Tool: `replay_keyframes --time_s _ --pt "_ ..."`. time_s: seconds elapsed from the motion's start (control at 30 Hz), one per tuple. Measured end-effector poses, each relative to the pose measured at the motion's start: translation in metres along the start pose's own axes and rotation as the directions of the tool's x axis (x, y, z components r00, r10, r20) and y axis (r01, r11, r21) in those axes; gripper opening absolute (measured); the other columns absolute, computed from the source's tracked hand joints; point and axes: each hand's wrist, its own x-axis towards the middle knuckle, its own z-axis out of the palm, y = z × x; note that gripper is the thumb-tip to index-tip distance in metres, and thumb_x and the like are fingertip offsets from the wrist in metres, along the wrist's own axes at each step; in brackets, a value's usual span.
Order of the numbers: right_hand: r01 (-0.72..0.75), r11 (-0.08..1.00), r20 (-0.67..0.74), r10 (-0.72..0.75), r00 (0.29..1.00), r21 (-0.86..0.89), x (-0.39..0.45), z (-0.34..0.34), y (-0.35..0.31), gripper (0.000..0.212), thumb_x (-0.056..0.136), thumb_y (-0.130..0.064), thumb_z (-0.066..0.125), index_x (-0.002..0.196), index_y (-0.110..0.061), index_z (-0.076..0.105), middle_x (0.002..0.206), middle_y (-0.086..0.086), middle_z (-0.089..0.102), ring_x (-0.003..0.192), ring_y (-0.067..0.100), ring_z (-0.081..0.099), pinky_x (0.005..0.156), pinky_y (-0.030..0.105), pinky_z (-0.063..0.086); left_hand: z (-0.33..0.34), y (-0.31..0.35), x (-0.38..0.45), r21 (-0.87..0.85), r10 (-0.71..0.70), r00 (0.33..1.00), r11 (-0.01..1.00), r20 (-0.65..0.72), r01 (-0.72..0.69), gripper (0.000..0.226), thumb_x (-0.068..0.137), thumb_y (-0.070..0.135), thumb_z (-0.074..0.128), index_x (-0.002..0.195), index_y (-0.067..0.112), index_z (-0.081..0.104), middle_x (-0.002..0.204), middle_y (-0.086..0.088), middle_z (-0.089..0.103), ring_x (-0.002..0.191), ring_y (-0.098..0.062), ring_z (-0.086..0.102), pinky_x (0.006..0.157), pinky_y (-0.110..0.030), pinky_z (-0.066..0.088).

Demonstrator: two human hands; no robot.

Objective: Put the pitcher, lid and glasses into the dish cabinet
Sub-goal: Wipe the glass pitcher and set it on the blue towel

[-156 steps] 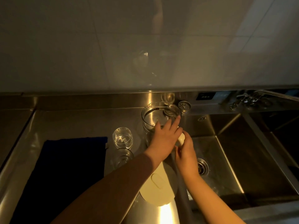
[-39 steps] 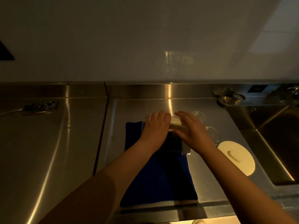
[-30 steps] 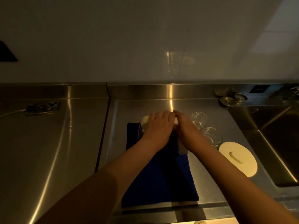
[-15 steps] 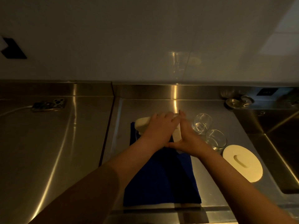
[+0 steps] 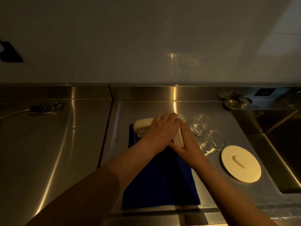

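The glass pitcher (image 5: 143, 126) with cream-coloured parts lies at the far end of a blue cloth (image 5: 159, 185); its glass body is mostly hidden under my hands. My left hand (image 5: 162, 131) curls over the top of it. My right hand (image 5: 187, 142) holds the cream strip on its right side, thumb underneath. Two clear glasses (image 5: 201, 123) (image 5: 213, 141) stand just right of my hands on the steel counter. The round cream lid (image 5: 241, 163) lies flat further right, untouched.
A sink basin (image 5: 285, 144) drops away at the right edge. Small metal fittings (image 5: 234, 101) sit at the back by the splashback. A phone on a cable (image 5: 46, 108) lies on the left counter section. A white wall rises behind.
The pitcher came from beside the sink to the blue cloth. In the last second both hands turned it there, so more of its cream part shows at the left.
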Motion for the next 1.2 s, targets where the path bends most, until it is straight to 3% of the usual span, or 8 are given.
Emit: replay_keyframes --time_s 0.2,0.33,0.47,0.63,0.77,0.9,1.0,1.2 --pt "0.034 0.962 -0.033 -0.044 0.998 -0.269 0.013 -0.028 0.001 0.095 0.078 -0.065 0.052 0.15 -0.027 0.003 0.159 0.001 0.001 0.145 0.021 0.002 0.116 0.043 0.014 -0.005 -0.006 0.008 -0.258 -0.114 0.986 0.963 -0.122 0.079 0.075 0.071 0.026 0.075 0.135 0.012 0.037 0.131 -0.009 0.04 0.12 -0.024 0.038 0.102 -0.037 0.026" --pt "0.042 0.876 -0.057 -0.079 0.995 -0.481 0.025 -0.034 -0.001 0.092 0.078 -0.067 0.047 0.149 -0.027 0.005 0.158 0.006 0.005 0.144 0.027 0.005 0.114 0.049 0.012 0.009 -0.01 0.01 -0.558 -0.285 0.941 0.818 -0.182 0.14 0.049 0.082 0.011 0.06 0.129 0.009 0.047 0.123 -0.011 0.045 0.11 -0.024 0.044 0.098 -0.038 0.034" --pt "0.065 0.786 0.021 -0.066 0.998 -0.614 0.038 -0.024 -0.001 0.087 0.083 -0.063 0.047 0.148 -0.031 0.0 0.158 0.008 0.002 0.144 0.029 0.001 0.114 0.048 0.007 0.039 -0.02 0.005 -0.729 -0.441 0.881 0.658 -0.168 0.19 0.031 0.092 0.006 0.05 0.122 0.011 0.052 0.117 -0.007 0.045 0.101 -0.018 0.047 0.09 -0.039 0.045" --pt "0.038 0.777 0.085 0.019 0.996 -0.629 0.045 0.002 -0.001 0.084 0.087 -0.059 0.046 0.147 -0.035 -0.007 0.158 0.008 -0.004 0.144 0.029 -0.005 0.114 0.048 0.003 0.064 -0.026 -0.004 -0.741 -0.521 0.845 0.615 -0.123 0.271 0.033 0.09 0.0 0.05 0.122 0.01 0.051 0.119 -0.008 0.044 0.106 -0.021 0.047 0.093 -0.042 0.045" --pt "0.077 0.779 0.077 -0.038 0.996 -0.623 0.048 0.009 -0.002 0.084 0.086 -0.06 0.047 0.148 -0.031 -0.002 0.158 0.008 -0.004 0.144 0.029 -0.005 0.113 0.051 0.002 0.07 -0.039 -0.007 -0.648 -0.461 0.88 0.706 -0.115 0.286 0.042 0.085 0.0 0.059 0.124 0.006 0.046 0.122 -0.013 0.042 0.105 -0.024 0.048 0.091 -0.038 0.046" --pt "-0.072 0.884 0.015 0.088 0.996 -0.462 0.052 -0.005 0.005 0.113 0.068 -0.067 0.065 0.148 -0.028 -0.005 0.157 0.007 -0.015 0.142 0.031 -0.015 0.111 0.057 0.002 0.07 -0.049 -0.011 -0.613 -0.405 0.907 0.747 -0.114 0.257 0.045 0.083 -0.002 0.061 0.125 0.003 0.046 0.119 -0.016 0.043 0.102 -0.026 0.048 0.087 -0.033 0.045" --pt "-0.156 0.907 0.084 0.204 0.975 -0.391 0.057 -0.014 0.008 0.128 0.058 -0.064 0.074 0.147 -0.028 -0.01 0.156 0.005 -0.019 0.14 0.033 -0.02 0.111 0.059 0.006 0.07 -0.05 -0.012 -0.592 -0.374 0.92 0.771 -0.12 0.236 0.05 0.081 -0.003 0.062 0.128 0.003 0.044 0.119 -0.016 0.043 0.103 -0.025 0.047 0.087 -0.031 0.043" --pt "-0.077 0.938 0.048 0.098 0.994 -0.338 0.06 -0.013 0.003 0.117 0.061 -0.057 0.077 0.148 -0.03 0.004 0.156 0.001 0.007 0.14 0.037 -0.002 0.111 0.059 0.02 0.071 -0.051 -0.009 -0.615 -0.422 0.896 0.746 -0.139 0.257 0.044 0.082 -0.011 0.056 0.123 -0.001 0.048 0.116 -0.018 0.045 0.101 -0.027 0.049 0.085 -0.027 0.042"
